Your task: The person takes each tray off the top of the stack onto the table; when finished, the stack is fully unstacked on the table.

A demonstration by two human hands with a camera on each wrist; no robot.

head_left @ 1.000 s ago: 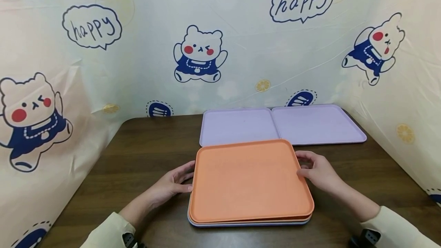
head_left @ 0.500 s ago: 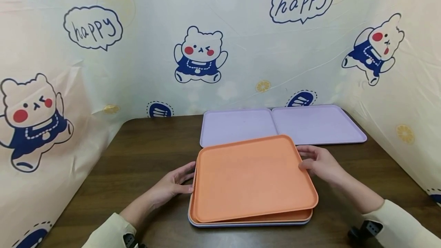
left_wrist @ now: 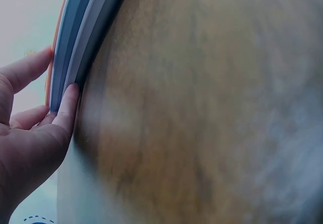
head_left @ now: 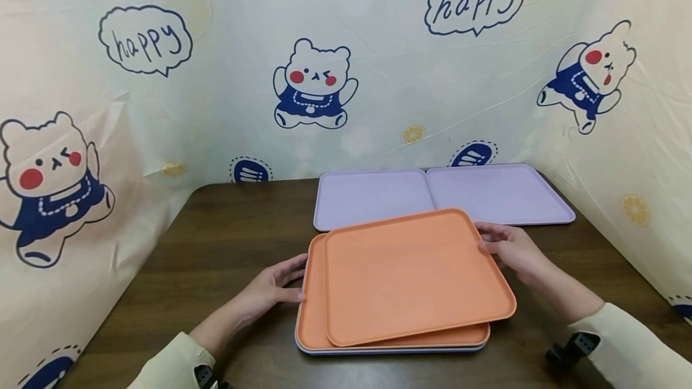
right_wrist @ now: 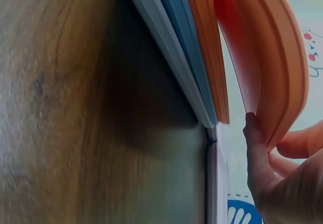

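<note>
While the left hand [head_left: 276, 290] touches the left edge of the stack [right_wrist: 186, 57], straight-fingered, the right hand [head_left: 515, 254] pinches the top tray [head_left: 418, 278], which has shifted rightward, its right side raised, and hides most of the tray beneath [head_left: 312, 302].

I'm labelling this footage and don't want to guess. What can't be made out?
Head: most of the lower orange tray, under the top orange tray.
Head: near edge of the left purple tray, partly behind that tray.
Right wrist: upper face of the blue tray, under the lower orange tray.
Left wrist: grain of the tabletop, blurred.
</note>
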